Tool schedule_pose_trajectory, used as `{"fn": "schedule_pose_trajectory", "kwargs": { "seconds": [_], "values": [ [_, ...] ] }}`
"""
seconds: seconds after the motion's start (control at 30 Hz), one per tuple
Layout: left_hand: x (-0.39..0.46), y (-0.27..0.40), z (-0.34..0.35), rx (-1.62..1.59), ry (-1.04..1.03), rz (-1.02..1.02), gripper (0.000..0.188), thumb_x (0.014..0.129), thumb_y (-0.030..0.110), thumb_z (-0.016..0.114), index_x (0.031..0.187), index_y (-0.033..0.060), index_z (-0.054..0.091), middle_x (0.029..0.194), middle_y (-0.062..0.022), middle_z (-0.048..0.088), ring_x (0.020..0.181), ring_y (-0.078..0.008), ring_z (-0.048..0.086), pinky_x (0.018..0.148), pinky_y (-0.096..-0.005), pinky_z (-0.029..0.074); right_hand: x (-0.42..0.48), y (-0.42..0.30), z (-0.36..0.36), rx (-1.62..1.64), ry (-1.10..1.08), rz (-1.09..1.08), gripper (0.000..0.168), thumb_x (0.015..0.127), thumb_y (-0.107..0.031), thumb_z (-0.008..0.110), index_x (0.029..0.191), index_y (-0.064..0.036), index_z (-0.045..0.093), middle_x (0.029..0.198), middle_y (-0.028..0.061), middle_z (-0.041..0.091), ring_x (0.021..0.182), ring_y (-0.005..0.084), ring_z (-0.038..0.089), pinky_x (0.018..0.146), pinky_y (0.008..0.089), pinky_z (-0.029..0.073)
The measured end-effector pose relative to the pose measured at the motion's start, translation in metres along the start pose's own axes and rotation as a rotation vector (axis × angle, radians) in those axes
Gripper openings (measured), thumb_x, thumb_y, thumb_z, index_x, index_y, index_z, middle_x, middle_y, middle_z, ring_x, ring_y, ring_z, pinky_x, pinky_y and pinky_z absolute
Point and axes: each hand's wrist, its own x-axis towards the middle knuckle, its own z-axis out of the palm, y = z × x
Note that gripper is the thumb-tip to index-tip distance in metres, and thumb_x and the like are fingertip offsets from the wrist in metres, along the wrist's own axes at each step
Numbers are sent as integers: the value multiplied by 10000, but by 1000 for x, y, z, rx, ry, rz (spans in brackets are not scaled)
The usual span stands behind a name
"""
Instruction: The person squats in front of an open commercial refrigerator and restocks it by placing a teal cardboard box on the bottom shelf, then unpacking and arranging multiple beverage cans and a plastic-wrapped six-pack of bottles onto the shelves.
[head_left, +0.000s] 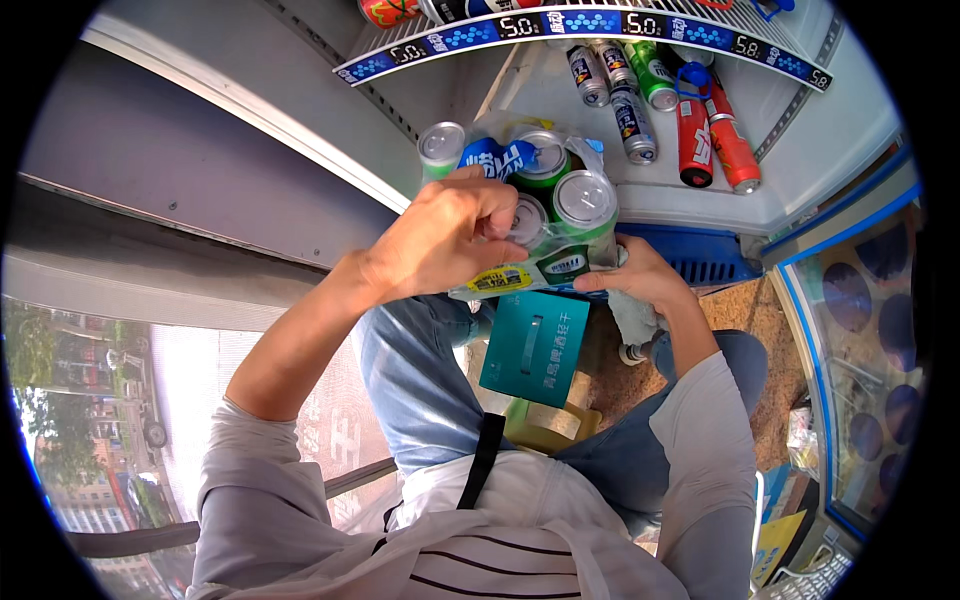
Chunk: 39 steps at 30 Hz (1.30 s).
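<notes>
A plastic-wrapped pack of green and white drink cans (559, 217) is held up at the front of an upright cooler. My left hand (457, 232) is on the pack's left and upper side, its fingers curled at the clear film over the can tops. From the right, my right hand (637, 274) grips the lower side of the pack, with a grey cloth (636, 319) hanging beneath the palm. The film hides parts of the cans. Below the pack, between my knees, stands a teal carton (534, 349) with a carrying handle and writing.
Silver-blue cans (632, 124), a green can (654, 75) and red cans (695, 142) lie on the cooler's bottom. A wire shelf with a price strip (585, 21) crosses above. The open glass door (862, 337) stands at right, a yellowish stool (551, 424) below the carton.
</notes>
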Motion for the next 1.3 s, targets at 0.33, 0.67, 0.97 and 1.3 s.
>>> {"fn": "schedule_pose_trajectory", "kwargs": {
  "seconds": [0.33, 0.67, 0.97, 1.3],
  "values": [
    [-72, 43, 51, -247, 122, 60, 331, 725, 44, 856, 674, 93, 533, 657, -18, 478, 679, -213, 395, 616, -345, 321, -64, 55, 42, -244, -3, -98, 946, 603, -398, 931, 1318, 62, 516, 1206, 225, 667, 1141, 351, 649, 997, 413, 499],
    [-108, 53, 115, -372, 48, 176, 298, 753, 25, 803, 708, 45, 509, 752, -80, 478, 709, -273, 411, 629, -379, 353, -106, 142, 86, -288, -41, -283, 598, 698, -232, 885, 1209, -49, 633, 1162, 133, 694, 1085, 283, 673, 926, 383, 523],
    [-112, 57, 110, -380, 91, 230, 295, 789, 45, 787, 705, 38, 504, 738, -91, 443, 714, -275, 406, 650, -379, 355, -109, 149, 89, -175, -65, -296, 668, 685, -261, 897, 1247, -43, 611, 1208, 151, 678, 1141, 289, 650, 965, 403, 502],
    [-116, 58, 113, -378, 87, 245, 169, 772, 1, 724, 790, 26, 558, 789, -92, 504, 789, -283, 466, 710, -377, 398, -127, 140, 88, -244, -54, -340, 694, 711, -365, 880, 1254, -25, 615, 1206, 174, 678, 1149, 317, 645, 996, 405, 494]
  ]
}}
